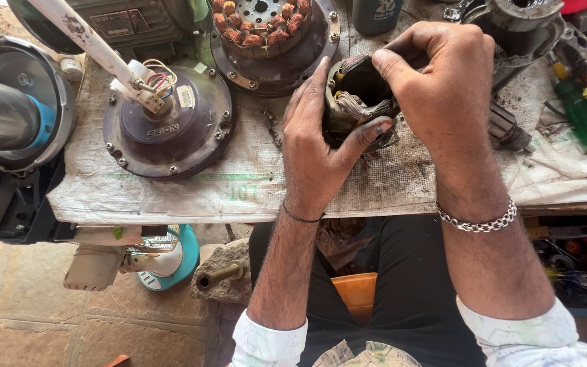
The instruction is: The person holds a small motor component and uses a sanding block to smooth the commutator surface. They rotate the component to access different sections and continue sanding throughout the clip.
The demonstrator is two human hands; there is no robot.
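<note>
Copper-wound and grimy, the small motor stator sits on the counter, right of the domed fan housing. My left hand cups it closed; my right hand pinches its stiff windings. I'd judge gentle, even pulls best.

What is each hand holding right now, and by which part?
The left hand grips the small motor stator around its outer side, thumb across the front. The right hand pinches at its top rim, fingertips at the windings.
</note>
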